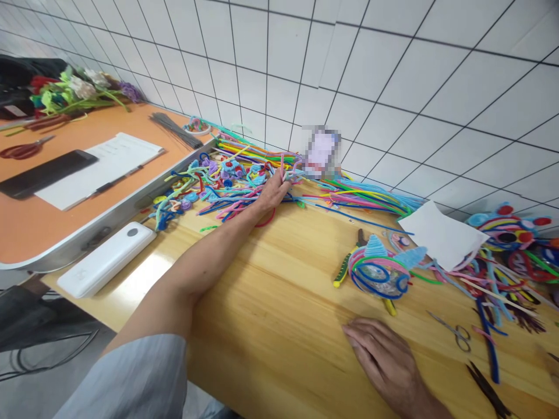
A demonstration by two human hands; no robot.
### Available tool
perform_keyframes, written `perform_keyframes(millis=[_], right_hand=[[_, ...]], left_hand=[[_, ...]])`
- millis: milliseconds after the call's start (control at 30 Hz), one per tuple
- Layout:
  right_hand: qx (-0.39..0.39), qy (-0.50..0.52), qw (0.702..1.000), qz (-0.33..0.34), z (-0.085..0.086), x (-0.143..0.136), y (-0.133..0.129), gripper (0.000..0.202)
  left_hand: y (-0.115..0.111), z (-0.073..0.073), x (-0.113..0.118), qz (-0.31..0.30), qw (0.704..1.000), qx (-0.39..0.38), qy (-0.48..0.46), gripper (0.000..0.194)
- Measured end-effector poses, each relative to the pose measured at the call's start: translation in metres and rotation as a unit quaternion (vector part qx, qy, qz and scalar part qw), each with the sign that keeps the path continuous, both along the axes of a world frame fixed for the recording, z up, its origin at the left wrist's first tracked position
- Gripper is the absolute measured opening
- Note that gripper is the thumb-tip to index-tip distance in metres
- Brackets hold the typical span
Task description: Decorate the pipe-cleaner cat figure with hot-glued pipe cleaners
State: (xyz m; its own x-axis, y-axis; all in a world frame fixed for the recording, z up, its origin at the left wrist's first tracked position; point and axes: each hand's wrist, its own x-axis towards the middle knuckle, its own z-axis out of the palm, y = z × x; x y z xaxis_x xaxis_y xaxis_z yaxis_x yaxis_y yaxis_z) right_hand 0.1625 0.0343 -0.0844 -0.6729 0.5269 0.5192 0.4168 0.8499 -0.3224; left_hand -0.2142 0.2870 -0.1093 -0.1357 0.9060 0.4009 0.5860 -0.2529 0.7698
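My left hand [275, 191] reaches to the back of the wooden table, fingers bent around a few pink and light blue pipe cleaners [282, 166] beside the loose pile [236, 174]. My right hand [384, 355] rests on the wood near the front, its fingers together and slightly curled; no object shows in it. Just beyond the right hand sits a round piece wrapped in pink and blue pipe cleaners [379, 276], with two light blue pointed ears. Pliers with green and yellow handles [343, 269] lie partly behind this piece.
A blurred phone [321, 152] leans at the tiled wall. White paper [443, 234], small scissors [456, 333] and dark scissors [487, 390] lie right. A white case [107, 259] is at the left edge, beside an orange table [174, 137] with a dark phone [48, 173] and notebook.
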Motion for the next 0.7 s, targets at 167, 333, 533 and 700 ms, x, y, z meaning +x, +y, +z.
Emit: perform_keyframes(millis=[167,333,533,700], right_hand=[[0.016,-0.018,1.000,-0.002,0.006,-0.004,-0.001,0.026],[0.030,-0.054,0.998,0.025,0.042,-0.007,0.002,0.027],[0.143,-0.121,0.982,0.011,0.114,-0.022,0.048,0.029],[0.233,-0.148,0.956,-0.095,0.149,-0.071,0.132,0.019]], left_hand=[[-0.002,0.003,0.002,-0.009,1.000,0.023,-0.011,0.024],[-0.003,0.006,0.002,-0.015,0.999,0.036,-0.010,0.041],[-0.003,0.005,0.006,-0.003,0.999,0.032,-0.002,0.030],[-0.004,0.005,0.007,-0.001,1.000,0.023,0.016,0.021]])
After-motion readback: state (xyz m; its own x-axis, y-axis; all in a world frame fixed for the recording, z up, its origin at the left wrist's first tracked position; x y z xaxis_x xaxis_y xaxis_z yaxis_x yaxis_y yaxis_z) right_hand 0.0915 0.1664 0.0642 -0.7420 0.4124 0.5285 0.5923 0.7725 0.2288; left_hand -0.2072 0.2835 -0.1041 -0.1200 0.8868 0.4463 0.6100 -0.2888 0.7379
